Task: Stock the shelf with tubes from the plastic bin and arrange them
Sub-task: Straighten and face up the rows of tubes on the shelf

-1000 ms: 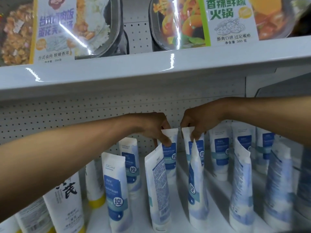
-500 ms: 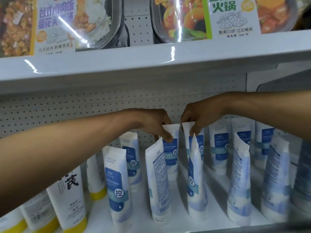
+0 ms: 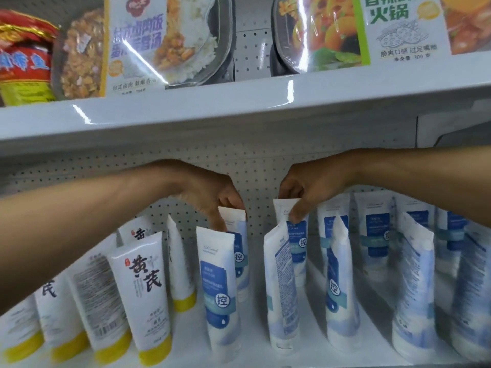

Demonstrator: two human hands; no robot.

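A: Reading leftmost first: yellow-capped tubes (image 3: 144, 301) marked 黄芪.
B: Left hand (image 3: 212, 197)?
A: Pinched on a back-row blue tube (image 3: 239, 251), 控 in a circle.
B: Right hand (image 3: 303, 192)?
A: Clamped on the neighbouring tube's top (image 3: 285, 205). All stand on the white shelf (image 3: 255, 341); 火锅 on the meal tray (image 3: 345, 30) above.

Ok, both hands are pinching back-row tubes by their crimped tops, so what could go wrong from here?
1. The left hand reaches over a front blue-label tube; its wrist may knock that over.
2. The right hand tube sits tight behind a turned tube; shifting it could topple the row.
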